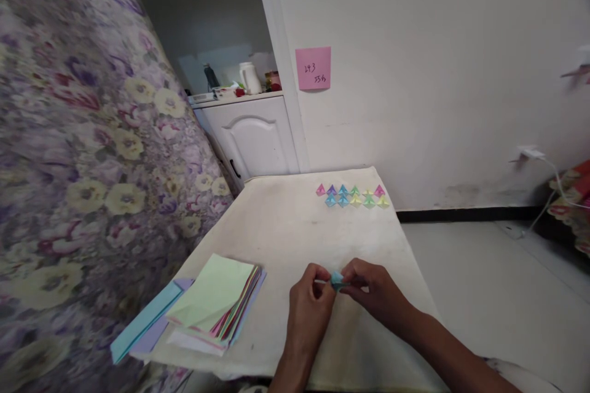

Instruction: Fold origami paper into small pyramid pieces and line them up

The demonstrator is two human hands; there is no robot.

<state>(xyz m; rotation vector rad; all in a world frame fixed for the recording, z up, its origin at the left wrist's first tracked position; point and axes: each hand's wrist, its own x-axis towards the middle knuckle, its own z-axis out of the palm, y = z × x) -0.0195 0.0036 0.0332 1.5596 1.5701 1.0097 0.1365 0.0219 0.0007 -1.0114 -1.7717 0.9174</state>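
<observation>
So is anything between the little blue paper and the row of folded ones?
Nothing visible. The left hand and right hand both pinch the blue paper; only table lies between it and the folded row. The paper stack sits off to the left.

Both forearms enter from the lower edge and lean toward each other. The left hand [310, 308] is curled, its back turned up, thumb and forefinger pinched. The right hand [375, 292] faces it, also pinched, and their fingertips nearly touch.
</observation>
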